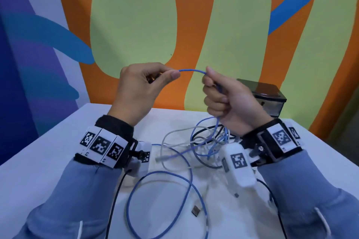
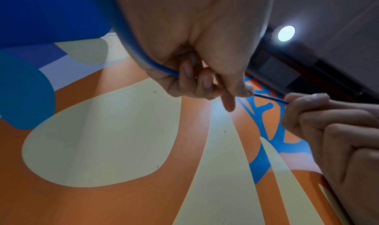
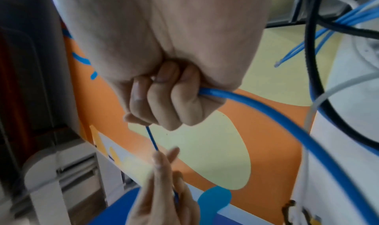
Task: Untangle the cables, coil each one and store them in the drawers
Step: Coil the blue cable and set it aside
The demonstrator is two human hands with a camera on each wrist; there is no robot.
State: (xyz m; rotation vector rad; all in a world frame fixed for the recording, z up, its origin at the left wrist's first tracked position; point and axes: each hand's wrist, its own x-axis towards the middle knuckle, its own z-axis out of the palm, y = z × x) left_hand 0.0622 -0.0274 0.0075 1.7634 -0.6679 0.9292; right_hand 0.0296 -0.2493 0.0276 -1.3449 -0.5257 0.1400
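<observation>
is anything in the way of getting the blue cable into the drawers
Yes. The blue cable, held by the left hand and right hand, still runs through the tangle of white and black cables in front of the drawers.

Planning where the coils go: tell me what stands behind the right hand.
Behind the right hand stands a dark drawer unit at the table's back edge, against the painted wall. Only its top and right part show; the hand covers the rest, so the drawers' contents cannot be seen.

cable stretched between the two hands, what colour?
Blue. The cable spans from the left hand to the right hand; clearest in the head view.
</observation>
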